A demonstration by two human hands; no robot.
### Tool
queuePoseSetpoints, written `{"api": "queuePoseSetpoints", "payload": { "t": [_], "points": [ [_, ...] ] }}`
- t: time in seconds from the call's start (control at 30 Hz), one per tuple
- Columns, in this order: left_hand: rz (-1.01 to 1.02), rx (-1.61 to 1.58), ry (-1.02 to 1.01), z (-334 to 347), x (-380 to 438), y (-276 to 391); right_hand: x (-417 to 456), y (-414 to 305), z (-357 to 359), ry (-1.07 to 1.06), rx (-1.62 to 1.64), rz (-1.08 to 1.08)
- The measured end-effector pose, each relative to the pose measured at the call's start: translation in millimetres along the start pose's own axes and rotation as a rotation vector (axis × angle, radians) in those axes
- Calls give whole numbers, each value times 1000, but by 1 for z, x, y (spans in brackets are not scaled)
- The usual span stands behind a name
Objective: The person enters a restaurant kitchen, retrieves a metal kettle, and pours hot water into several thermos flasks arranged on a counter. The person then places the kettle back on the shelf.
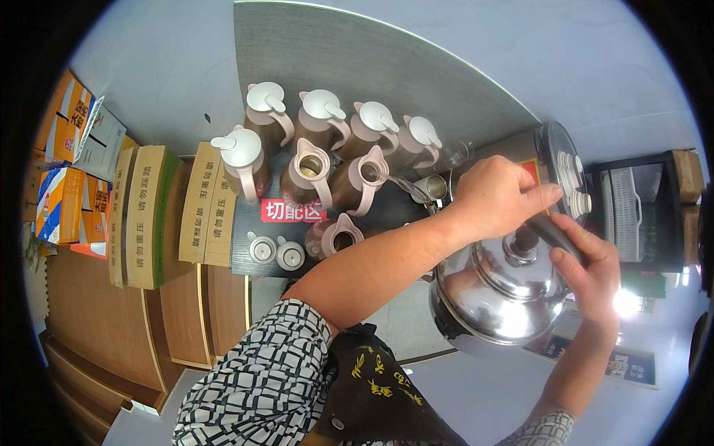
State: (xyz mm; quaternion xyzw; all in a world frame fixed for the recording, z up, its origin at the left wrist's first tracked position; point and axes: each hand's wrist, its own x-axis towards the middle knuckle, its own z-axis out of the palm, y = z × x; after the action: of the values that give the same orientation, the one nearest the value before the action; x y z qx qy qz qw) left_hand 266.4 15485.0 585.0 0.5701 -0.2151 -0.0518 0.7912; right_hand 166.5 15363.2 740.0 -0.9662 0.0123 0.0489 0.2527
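Note:
My right hand (591, 267) is closed on the dark handle of a shiny metal kettle (513, 301), tilted towards the left. My left hand (493, 198) grips the front of that handle. Water (404, 181) runs from the spout into an open pink-rimmed vacuum jug (362, 178). Beside it stands another open jug (304, 175) with liquid inside; a third open jug (334, 240) is nearer me, partly behind my left forearm. Several jugs with white lids, such as this one (318, 106), stand behind and to the left.
The jugs stand on a dark tabletop (245, 245). Two loose jug lids (276, 253) lie near its front edge. A metal cup (432, 189) and clear glasses (460, 153) are behind the spout. Cardboard boxes (148, 217) flank the left side; a black shelf with a white basket (622, 214) is at right.

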Motion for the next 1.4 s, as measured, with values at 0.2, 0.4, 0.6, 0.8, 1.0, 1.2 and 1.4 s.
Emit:
{"api": "queuePoseSetpoints", "payload": {
  "t": [0.2, 0.4, 0.6, 0.8, 1.0, 1.2, 1.4],
  "points": [
    [-8, -7, 4, -2, 0, 1, 4, -3, -2, -20, -12, -22],
    [-59, 0, -3, -6, 0, 5, 7, -5, -3, -41, -16, -35],
    [-60, -8, 34, -5, 0, 2, 10, -10, -7, -100, -10, 34],
    [-49, -2, 46, -7, 0, 5, 13, -10, -9, -110, -22, 16],
    [-18, -33, 63, -6, -1, 0, 15, -12, -9, -122, -34, 0],
    [-41, -2, 75, -10, -3, 6, 18, -15, -10, -142, -79, -38],
    [-47, 19, 81, -14, -5, 10, 19, -17, -9, -136, -55, -41]
  ]
}}
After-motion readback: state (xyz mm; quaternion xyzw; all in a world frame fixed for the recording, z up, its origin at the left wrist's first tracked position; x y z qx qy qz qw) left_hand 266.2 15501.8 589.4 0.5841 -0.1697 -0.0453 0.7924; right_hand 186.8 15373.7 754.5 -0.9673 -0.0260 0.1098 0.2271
